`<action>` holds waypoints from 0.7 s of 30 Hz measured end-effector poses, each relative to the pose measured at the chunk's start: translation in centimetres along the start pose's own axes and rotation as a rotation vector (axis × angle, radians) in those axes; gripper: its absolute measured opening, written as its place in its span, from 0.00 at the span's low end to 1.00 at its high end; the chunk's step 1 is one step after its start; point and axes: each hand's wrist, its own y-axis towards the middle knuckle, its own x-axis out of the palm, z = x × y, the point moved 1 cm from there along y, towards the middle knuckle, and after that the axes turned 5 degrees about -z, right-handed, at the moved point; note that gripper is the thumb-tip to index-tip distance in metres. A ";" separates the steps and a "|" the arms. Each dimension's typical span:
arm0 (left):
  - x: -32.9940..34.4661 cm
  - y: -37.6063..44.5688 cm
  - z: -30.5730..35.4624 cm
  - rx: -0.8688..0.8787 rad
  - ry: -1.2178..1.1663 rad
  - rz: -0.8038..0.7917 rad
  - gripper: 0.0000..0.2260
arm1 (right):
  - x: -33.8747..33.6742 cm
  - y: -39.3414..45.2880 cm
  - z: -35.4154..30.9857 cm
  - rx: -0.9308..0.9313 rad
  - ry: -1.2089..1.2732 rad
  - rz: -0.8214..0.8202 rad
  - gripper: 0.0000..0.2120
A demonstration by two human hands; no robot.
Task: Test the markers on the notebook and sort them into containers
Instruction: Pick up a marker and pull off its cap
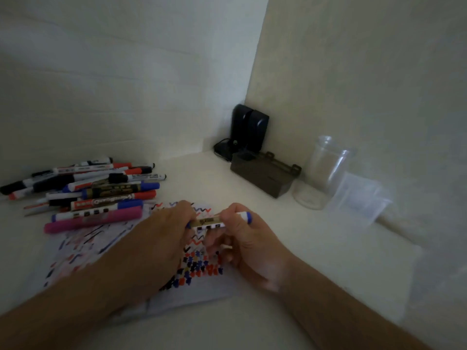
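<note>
A white marker with blue ends [214,222] is held level above the notebook [192,289]. My left hand [164,236] grips its left end and my right hand [242,238] grips its right part, the blue tip end poking out past my fingers. The notebook page is covered in red, blue and black scribbles. A heap of several markers [88,190] lies at the left, with a pink one [93,219] nearest me. Two clear containers stand at the right: a tall round jar [323,173] and a low square tub [358,198].
A dark brown box [262,176] sits at the back, with black speakers [249,128] and a cable in the wall corner behind it. Walls close the table at the back and right.
</note>
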 end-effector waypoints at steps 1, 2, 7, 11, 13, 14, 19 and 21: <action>0.1 -0.2 -0.1 0.015 -0.043 -0.022 0.08 | 0.0 0.0 0.1 -0.003 -0.022 -0.005 0.11; 0.1 -0.3 -0.3 0.030 -0.074 -0.043 0.07 | 0.1 0.1 0.2 0.000 -0.040 -0.005 0.12; -0.2 -0.3 -0.8 0.106 -0.121 -0.049 0.05 | -0.9 0.0 -0.8 0.006 -0.087 0.064 0.12; -0.4 -0.6 -1.0 0.152 -0.040 -0.202 0.20 | -4.8 -0.9 -3.8 -0.045 0.025 0.355 0.13; -0.4 -0.6 -1.1 0.138 0.007 -0.230 0.22 | -7.4 -2.0 -5.9 -0.152 0.098 0.499 0.13; -0.3 -0.6 -1.1 0.135 0.011 -0.222 0.21 | -8.9 -2.8 -7.1 -0.227 0.111 0.572 0.12; 0.3 -0.3 -1.6 0.174 0.030 -0.223 0.14 | -17.4 -7.5 -12.2 -0.572 -0.251 1.087 0.08; 0.7 -0.3 -2.2 0.175 0.036 -0.240 0.12 | -20.1 -8.4 -12.3 -0.510 -0.459 1.213 0.08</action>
